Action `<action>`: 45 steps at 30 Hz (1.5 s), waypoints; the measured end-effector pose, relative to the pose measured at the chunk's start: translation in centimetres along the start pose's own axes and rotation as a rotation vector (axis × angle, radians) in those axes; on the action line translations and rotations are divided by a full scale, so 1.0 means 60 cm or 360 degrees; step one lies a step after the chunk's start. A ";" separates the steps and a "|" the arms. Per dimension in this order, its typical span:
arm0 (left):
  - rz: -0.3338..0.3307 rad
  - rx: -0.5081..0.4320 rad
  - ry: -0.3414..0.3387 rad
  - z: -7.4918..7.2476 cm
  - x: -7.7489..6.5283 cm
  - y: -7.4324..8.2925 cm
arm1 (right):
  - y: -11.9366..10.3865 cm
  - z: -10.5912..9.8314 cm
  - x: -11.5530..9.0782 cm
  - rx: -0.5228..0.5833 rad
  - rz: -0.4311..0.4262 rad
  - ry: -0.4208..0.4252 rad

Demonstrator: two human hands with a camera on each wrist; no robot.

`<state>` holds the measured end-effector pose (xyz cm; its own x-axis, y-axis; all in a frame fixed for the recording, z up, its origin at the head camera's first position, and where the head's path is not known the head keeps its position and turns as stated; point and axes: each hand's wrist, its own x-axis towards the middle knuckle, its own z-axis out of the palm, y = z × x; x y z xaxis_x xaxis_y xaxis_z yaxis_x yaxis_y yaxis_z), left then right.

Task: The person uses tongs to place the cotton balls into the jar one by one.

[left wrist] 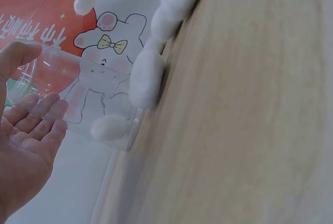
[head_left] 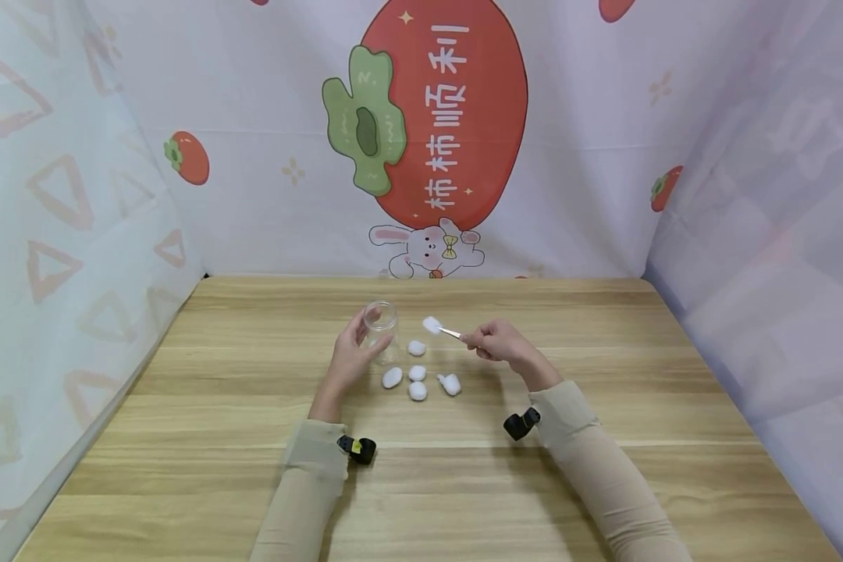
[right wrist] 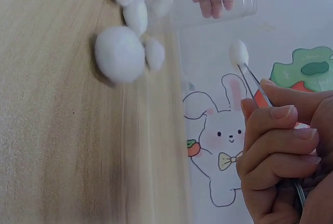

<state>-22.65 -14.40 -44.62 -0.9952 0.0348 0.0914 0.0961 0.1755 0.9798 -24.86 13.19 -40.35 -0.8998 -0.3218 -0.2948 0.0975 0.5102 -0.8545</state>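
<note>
My left hand [head_left: 351, 351] grips an upright clear jar [head_left: 388, 353], thumb and fingers around its upper part. Inside, near the bottom, lies one cotton ball [left wrist: 109, 128]. To the right of the jar, my right hand [head_left: 500, 341] holds metal tweezers [head_left: 451, 333] between thumb and curled fingers. Their tips pinch another cotton ball [right wrist: 239, 52], raised off the table at about the height of the jar's mouth. Several loose cotton balls [head_left: 417, 373] lie on the table between the hands, close to the jar's base; one at the right [head_left: 450, 384] has a small tuft sticking out.
The wood-grain table [head_left: 449, 499] stretches out around both hands. Behind it hangs a white cloth [head_left: 253, 211] printed with persimmons and a rabbit, and more cloth walls [head_left: 766, 234] close off the sides. A small black camera [head_left: 522, 424] sits on each sleeve.
</note>
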 end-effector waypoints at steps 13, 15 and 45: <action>-0.0039 0.0045 -0.0003 0.001 -0.023 0.046 | -0.021 -0.004 -0.008 -0.0003 -0.0049 0.0022; -0.0041 0.0050 0.0002 0.001 -0.023 0.048 | -0.023 -0.006 -0.009 -0.0001 -0.0062 0.0018; -0.0028 0.0003 -0.0005 0.001 -0.024 0.048 | -0.063 0.005 0.000 0.0080 -0.0030 -0.0067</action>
<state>-20.91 -13.86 -41.94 -0.9967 0.0348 0.0733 0.0784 0.1781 0.9809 -25.10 11.05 -37.24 -0.8829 -0.3648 -0.2955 0.1031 0.4635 -0.8801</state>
